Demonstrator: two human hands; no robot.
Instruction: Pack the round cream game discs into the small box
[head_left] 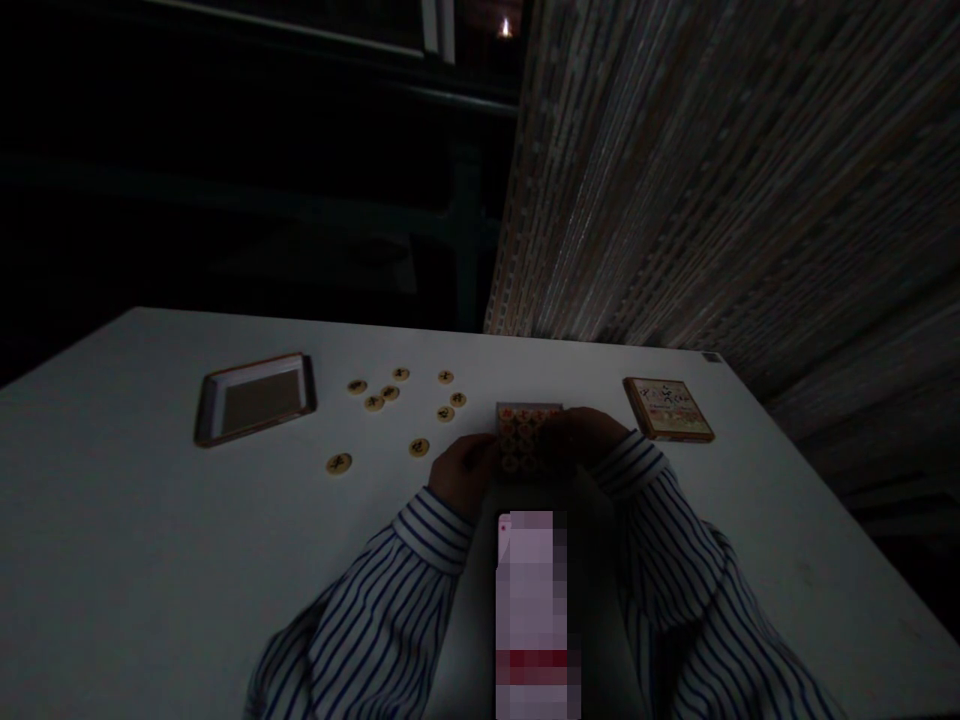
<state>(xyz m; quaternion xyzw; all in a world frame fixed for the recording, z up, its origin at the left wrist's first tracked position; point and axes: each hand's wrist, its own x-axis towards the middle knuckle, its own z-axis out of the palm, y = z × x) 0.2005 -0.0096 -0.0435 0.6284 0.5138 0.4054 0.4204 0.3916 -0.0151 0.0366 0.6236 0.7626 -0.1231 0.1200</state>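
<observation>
A small open box stands in front of me, with rows of round xiangqi pieces in it. My left hand grips the box's left side, its fingers curled at the edge. On the other side, my right hand has its fingers bent over the right part of the box, hiding some of the pieces. Deep shadow blurs the right fingertips. Left of the box, several loose xiangqi pieces with dark characters lie scattered flat on the white table.
A shallow open box lid lies at the far left. At the right is a flat box with a printed cover. Close to me, between my forearms, is a lit phone with a blurred screen. A string curtain hangs behind the table; the room is dark.
</observation>
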